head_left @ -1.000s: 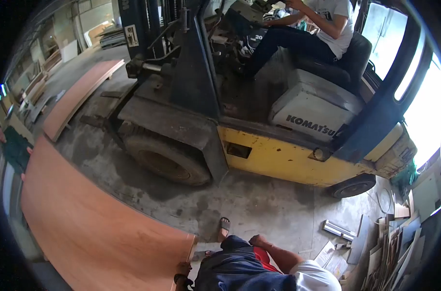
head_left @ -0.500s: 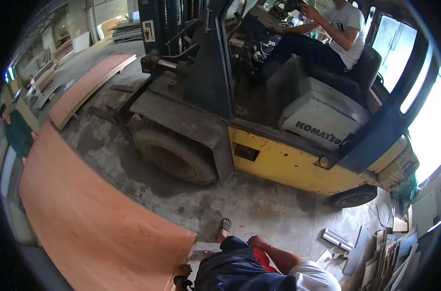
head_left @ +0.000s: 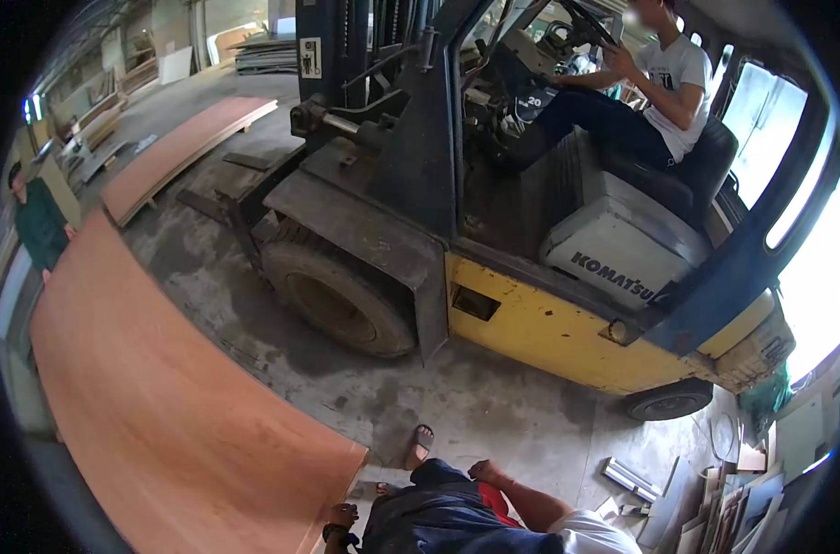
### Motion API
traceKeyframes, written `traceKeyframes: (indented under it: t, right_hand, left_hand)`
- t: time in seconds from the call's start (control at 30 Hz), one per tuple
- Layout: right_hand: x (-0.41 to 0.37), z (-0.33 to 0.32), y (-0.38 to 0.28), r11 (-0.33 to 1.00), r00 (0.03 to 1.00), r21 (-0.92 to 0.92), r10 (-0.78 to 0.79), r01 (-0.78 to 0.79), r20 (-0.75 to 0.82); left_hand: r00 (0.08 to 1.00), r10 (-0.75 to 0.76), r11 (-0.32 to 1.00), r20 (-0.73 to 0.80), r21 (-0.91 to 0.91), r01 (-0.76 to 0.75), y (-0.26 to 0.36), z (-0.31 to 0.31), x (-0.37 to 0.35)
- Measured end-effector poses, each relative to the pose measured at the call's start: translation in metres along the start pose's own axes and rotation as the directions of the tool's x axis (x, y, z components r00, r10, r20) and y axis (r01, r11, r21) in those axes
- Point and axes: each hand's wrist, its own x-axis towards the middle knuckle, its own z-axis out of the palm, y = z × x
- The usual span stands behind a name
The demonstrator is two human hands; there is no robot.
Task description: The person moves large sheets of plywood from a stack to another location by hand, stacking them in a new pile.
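A large reddish plywood sheet (head_left: 198, 397) stretches across the lower left. At its near right edge is my left hand (head_left: 343, 514), a dark band on the wrist, with the fingers closed on the edge. My right hand (head_left: 483, 471) hangs beside my dark clothing, fingers curled in and nothing visible in them. On the far left a co-worker in dark green (head_left: 41, 226) has hands at the sheet's far end.
A yellow and blue forklift (head_left: 540, 323) stands ahead, with a seated person (head_left: 683, 88) in its cab. Its front wheel (head_left: 337, 300) is near the sheet. Behind lies a stack of plywood (head_left: 189, 152). Board offcuts (head_left: 734, 508) and metal profiles (head_left: 632, 480) lie at lower right.
The view has shifted slightly, so the forklift's front and the plywood stack appear farther right. The seated person's head is now more in view. Both my hands keep nearly the same pose.
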Motion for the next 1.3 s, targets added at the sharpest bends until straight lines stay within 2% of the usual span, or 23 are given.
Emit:
traceKeyframes:
  t: [0.1, 0.17, 0.3, 0.37, 0.43, 0.47, 0.5, 0.53, 0.57, 0.6, 0.7, 0.77, 0.8, 0.83, 0.87, 0.9, 1.03, 1.07, 1.13, 1.17, 1.23, 1.27, 1.3]
  right_hand:
    - [-0.003, -0.009, -0.011, 0.996, 0.999, 0.081, -0.019, 0.023, -0.046]
    - [-0.001, -0.005, -0.006, 0.986, 0.999, 0.165, 0.029, -0.022, -0.041]
    - [0.000, -0.013, -0.016, 0.985, 0.998, 0.164, 0.057, -0.055, -0.010]
    - [0.001, -0.016, -0.022, 0.984, 0.992, 0.128, 0.126, -0.123, -0.009]
    - [0.005, -0.017, -0.024, 0.984, 0.990, 0.115, 0.142, -0.140, -0.011]
    - [0.006, -0.017, -0.024, 0.984, 0.988, 0.097, 0.153, -0.152, -0.003]
    - [0.010, -0.014, -0.020, 0.983, 0.988, 0.103, 0.155, -0.153, -0.013]
    - [0.015, -0.011, -0.012, 0.994, 1.000, -0.111, 0.018, -0.016, 0.019]
    - [0.019, -0.007, -0.006, 0.940, 0.991, -0.315, -0.108, 0.128, 0.079]
    - [0.018, -0.010, -0.010, 0.941, 0.992, -0.314, -0.109, 0.126, 0.070]
    - [0.016, -0.014, -0.018, 0.976, 0.977, 0.049, 0.211, -0.211, 0.004]
    - [0.017, -0.013, -0.016, 0.855, 0.987, -0.495, -0.156, 0.156, 0.043]
    - [0.016, -0.015, -0.020, 0.855, 0.987, -0.494, -0.155, 0.154, 0.040]
    - [0.014, -0.017, -0.023, 0.985, 0.989, -0.095, 0.146, -0.147, -0.017]
    - [0.012, -0.018, -0.026, 0.848, 0.901, 0.318, 0.430, -0.424, 0.055]
    - [0.011, -0.018, -0.026, 0.847, 0.900, 0.318, 0.432, -0.425, 0.055]
    - [0.009, -0.015, -0.021, 0.843, 0.914, 0.370, 0.403, -0.390, 0.044]
    - [0.009, -0.012, -0.017, 0.840, 0.918, 0.387, 0.394, -0.380, 0.046]
    - [0.008, -0.012, -0.015, 0.851, 0.920, 0.362, 0.389, -0.381, 0.053]
    - [0.008, -0.011, -0.014, 0.861, 0.921, 0.337, 0.384, -0.382, 0.061]
    - [0.008, -0.010, -0.012, 0.885, 0.933, 0.304, 0.358, -0.353, 0.040]
    - [0.008, -0.009, -0.012, 0.907, 0.943, 0.270, 0.331, -0.324, 0.022]
    - [0.009, -0.008, -0.010, 0.907, 0.944, 0.270, 0.330, -0.324, 0.022]
  left_hand:
    - [0.999, 0.017, 0.997, 0.036, -0.078, -0.014, -0.009, -0.007, 0.014]
    - [0.972, 0.194, 0.907, 0.129, 0.355, -0.228, -0.025, -0.017, 0.033]
    - [0.981, 0.030, 0.988, 0.190, 0.142, -0.058, -0.037, -0.030, 0.055]
    - [1.000, -0.018, 0.990, -0.001, 0.140, 0.018, -0.028, -0.021, 0.037]
    - [0.979, 0.141, 0.872, 0.148, 0.449, -0.193, -0.030, -0.029, 0.044]
    - [0.921, 0.275, 0.659, 0.277, 0.643, -0.391, -0.040, -0.037, 0.051]
    - [0.871, 0.343, 0.544, 0.351, 0.682, -0.489, -0.045, -0.041, 0.058]
    - [0.801, 0.428, 0.474, 0.418, 0.651, -0.593, -0.047, -0.042, 0.056]
    - [0.902, 0.274, 0.830, 0.335, 0.391, -0.397, -0.047, -0.044, 0.057]
    - [0.970, 0.119, 0.937, 0.213, 0.299, -0.180, -0.033, -0.034, 0.052]
    - [0.992, -0.011, 0.979, 0.127, 0.203, -0.015, -0.017, -0.024, 0.042]
    - [0.990, -0.034, 0.978, 0.134, 0.210, 0.005, -0.011, -0.021, 0.039]
    - [0.988, -0.045, 0.973, 0.145, 0.229, 0.011, -0.008, -0.019, 0.037]
    - [0.986, -0.054, 0.964, 0.160, 0.264, 0.010, -0.009, -0.018, 0.038]
    - [0.980, -0.061, 0.945, 0.189, 0.327, -0.004, -0.010, -0.019, 0.039]
    - [0.974, -0.061, 0.916, 0.217, 0.401, -0.032, -0.012, -0.019, 0.040]
    - [0.954, 0.027, 0.572, 0.298, 0.778, -0.259, -0.015, -0.018, 0.053]
    - [0.954, 0.028, 0.572, 0.298, 0.778, -0.260, -0.017, -0.019, 0.058]
    - [0.853, 0.207, -0.159, 0.480, 0.876, -0.455, -0.022, -0.019, 0.065]
    - [0.852, 0.208, -0.158, 0.480, 0.876, -0.455, -0.026, -0.020, 0.067]
    - [0.815, 0.221, -0.456, 0.536, 0.795, -0.399, -0.027, -0.016, 0.063]
    - [0.815, 0.222, -0.456, 0.536, 0.795, -0.399, -0.028, -0.016, 0.060]
    - [0.899, 0.185, -0.205, 0.398, 0.910, -0.360, -0.021, -0.012, 0.049]
